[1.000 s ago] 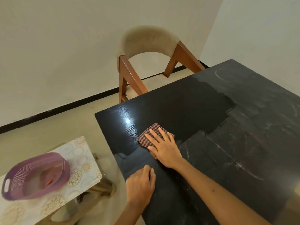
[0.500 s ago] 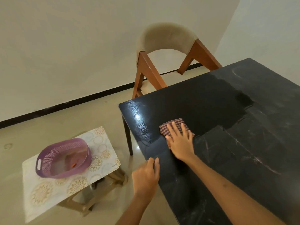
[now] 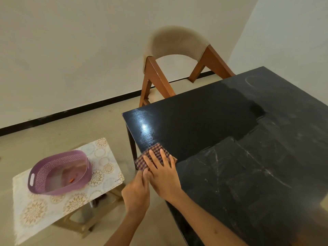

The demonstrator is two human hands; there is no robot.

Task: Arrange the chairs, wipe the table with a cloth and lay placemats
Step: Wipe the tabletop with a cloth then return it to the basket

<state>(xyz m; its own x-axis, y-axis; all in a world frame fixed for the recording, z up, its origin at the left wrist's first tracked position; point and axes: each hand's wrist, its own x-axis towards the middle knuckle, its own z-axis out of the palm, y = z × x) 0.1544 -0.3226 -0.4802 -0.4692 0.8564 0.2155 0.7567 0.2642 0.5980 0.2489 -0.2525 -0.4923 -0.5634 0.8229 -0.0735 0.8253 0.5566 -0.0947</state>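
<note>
Right hand point(image 3: 164, 176) flat, fingers spread, pressing checked cloth point(image 3: 154, 158) at table's point(image 3: 221, 121) near-left edge, cloth's long axis running diagonally toward chair point(image 3: 177, 55); left hand point(image 3: 135, 191) loosely curled at the edge, holding nothing.

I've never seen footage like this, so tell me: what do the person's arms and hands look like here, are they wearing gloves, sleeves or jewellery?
Both are bare. The left hand and right hand wear no gloves, and no rings show on the visible fingers. Neither wrist carries a watch or bracelet. Both forearms are uncovered up to the picture's lower edge, so no sleeve shows.
</note>
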